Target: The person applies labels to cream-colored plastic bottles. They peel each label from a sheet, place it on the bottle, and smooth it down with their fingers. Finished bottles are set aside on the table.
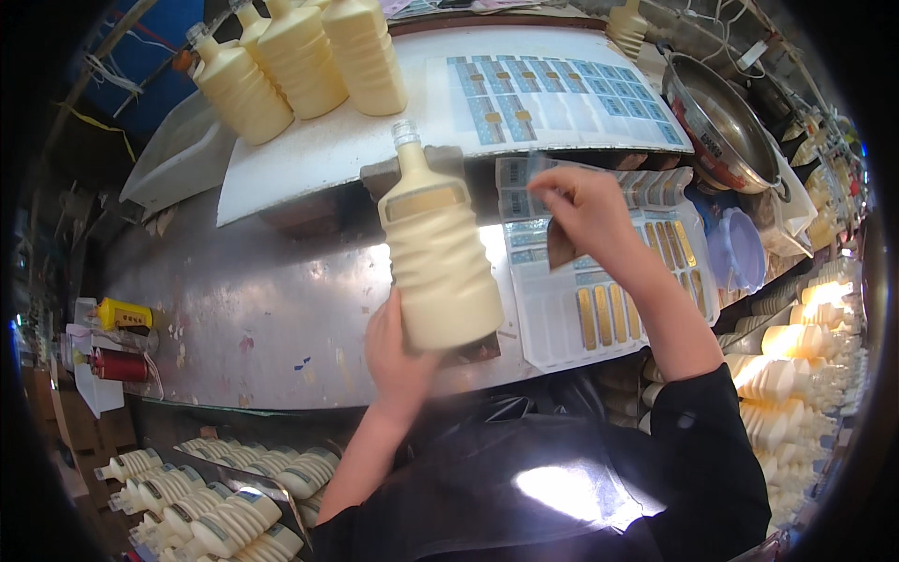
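Note:
My left hand (398,348) grips the lower left side of a cream-coloured bottle (440,262) with a rippled body and a clear threaded neck. The bottle leans slightly, neck away from me, and a gold band label (426,200) lies across its shoulder. Over the label sheets to the right, my right hand (592,214) is closed in a pinch. A small bluish, see-through label (536,165) shows at its fingertips, blurred. Below the palm hangs a brown piece (560,247); whether the hand holds it cannot be made out. Gold strip labels (609,314) line the sheet beneath my forearm.
Several cream bottles (300,61) stand on the white board (300,150) at the back, beside a sheet of blue labels (562,89). A metal pan (721,122) and a lilac tub (737,248) sit right. Bottles lie stacked at lower left (225,520) and right (773,384).

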A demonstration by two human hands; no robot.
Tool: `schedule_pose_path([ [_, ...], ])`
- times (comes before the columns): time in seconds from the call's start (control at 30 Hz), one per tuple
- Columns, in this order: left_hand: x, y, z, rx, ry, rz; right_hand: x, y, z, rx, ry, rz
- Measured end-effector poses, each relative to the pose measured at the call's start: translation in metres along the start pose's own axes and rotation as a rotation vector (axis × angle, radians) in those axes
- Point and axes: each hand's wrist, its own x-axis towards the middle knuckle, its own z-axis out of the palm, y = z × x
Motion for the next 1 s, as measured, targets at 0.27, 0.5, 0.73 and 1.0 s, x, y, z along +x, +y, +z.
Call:
schedule_pose_path([
  [0.27, -0.004, 0.004, -0.017, -0.252, -0.241, -0.232, -0.052, -0.084, 0.009, -0.227, -0.281, -0.788],
  [0.5, 0.007, 0.009, 0.007, -0.845, -0.043, -0.421, -0.061, -0.056, 0.016, -0.261, -0.275, -0.851],
  [0.73, 0.005, 0.021, 0.012, -0.728, -0.005, -0.425, -0.078, -0.031, 0.019, -0.177, -0.298, -0.782],
  [1.0, 0.006, 0.021, 0.009, -0.97, 0.007, -0.445, -0.095, -0.041, 0.032, 0.21, -0.206, 0.043],
])
